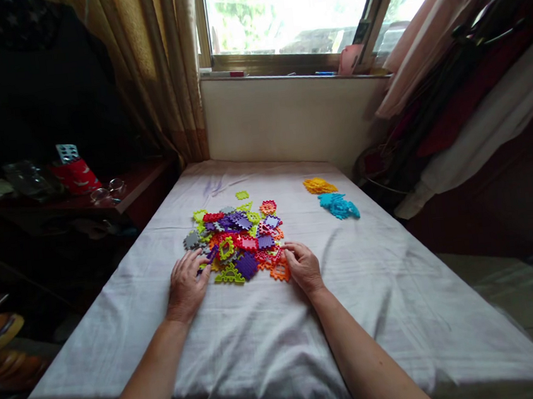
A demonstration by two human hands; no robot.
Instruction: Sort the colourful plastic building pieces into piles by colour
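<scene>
Midway across the cloth-covered desk (402, 312) lies a mixed pile (237, 240) of flat, notch-edged plastic pieces in purple, red, lime, orange and grey. At its near left edge is the left hand (187, 285), its grip half open, thumb apart from the fingers; a tilted purple piece (212, 253) meets the fingertips, though I cannot tell whether it is pinched. At the pile's right edge is the right hand (305, 268), fingers bent toward the thumb beside an orange piece (280, 270); whether that grip has hold of anything, I cannot tell. Along the pile's near side lie a lime triangle (229, 274) and a dark purple square (247, 265). Just beyond the pile sits a lime square (242, 195). Well to the pile's right are a blue heap (338, 206) and, farther back, a yellow heap (320, 185).
</scene>
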